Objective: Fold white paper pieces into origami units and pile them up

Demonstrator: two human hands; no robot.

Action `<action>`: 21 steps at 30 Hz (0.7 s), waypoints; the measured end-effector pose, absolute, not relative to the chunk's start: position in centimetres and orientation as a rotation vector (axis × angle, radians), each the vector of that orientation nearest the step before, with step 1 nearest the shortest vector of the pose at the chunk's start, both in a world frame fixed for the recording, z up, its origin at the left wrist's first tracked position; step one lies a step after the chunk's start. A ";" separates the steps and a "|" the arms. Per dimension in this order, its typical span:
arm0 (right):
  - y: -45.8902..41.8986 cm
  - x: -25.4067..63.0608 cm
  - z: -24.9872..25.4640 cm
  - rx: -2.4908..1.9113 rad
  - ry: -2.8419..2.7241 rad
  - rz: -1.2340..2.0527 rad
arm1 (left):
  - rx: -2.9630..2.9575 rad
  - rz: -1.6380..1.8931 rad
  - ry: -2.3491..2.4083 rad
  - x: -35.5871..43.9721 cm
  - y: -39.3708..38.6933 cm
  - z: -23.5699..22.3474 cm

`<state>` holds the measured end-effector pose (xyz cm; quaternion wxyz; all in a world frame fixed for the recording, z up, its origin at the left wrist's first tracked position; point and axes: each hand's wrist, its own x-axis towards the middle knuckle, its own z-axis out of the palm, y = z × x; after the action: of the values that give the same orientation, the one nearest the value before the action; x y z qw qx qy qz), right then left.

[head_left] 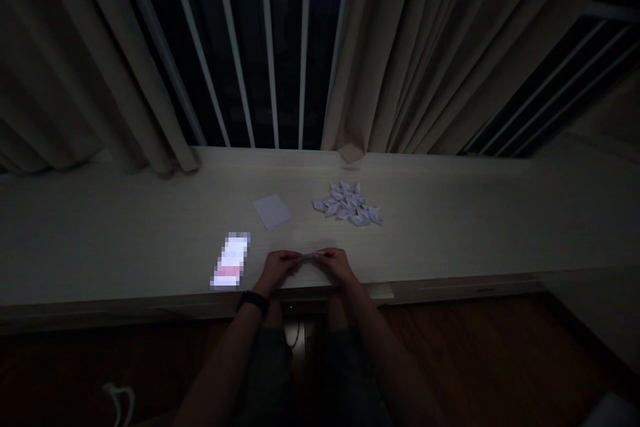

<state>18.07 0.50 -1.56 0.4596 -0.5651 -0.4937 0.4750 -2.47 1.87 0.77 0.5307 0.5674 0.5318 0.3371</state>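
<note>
Near the front edge of the pale counter, my left hand [280, 267] and my right hand [334, 263] pinch a small folded piece of paper [307, 255] between them. Each hand grips one end, with the fingers closed. Its exact folds are too small and dark to make out. Just beyond my left hand lies a flat square sheet or stack of white paper [273, 211]. Farther back on the right sits a cluster of several small folded paper pieces [350, 203], pointed at their ends.
A lit, blurred-out phone [231, 260] lies left of my left hand. The counter [450, 227] runs wide to both sides. Curtains [395, 47] and a barred window [250, 47] stand behind it. My legs are under the front edge. The room is dim.
</note>
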 end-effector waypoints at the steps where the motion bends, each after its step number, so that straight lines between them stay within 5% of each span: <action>1: 0.5 18.0 -1.5 -1.376 -1.213 1.168 | 1.339 0.802 1.241 -2.4 1.9 0.8; 21: -0.2 18.3 -0.6 -1.291 -1.246 1.470 | 1.435 0.692 1.192 -3.2 1.6 1.5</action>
<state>18.31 -0.19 -0.55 0.3999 -0.5101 -0.4924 0.5809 -3.22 1.61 1.49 0.5445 0.6048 0.5026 0.2919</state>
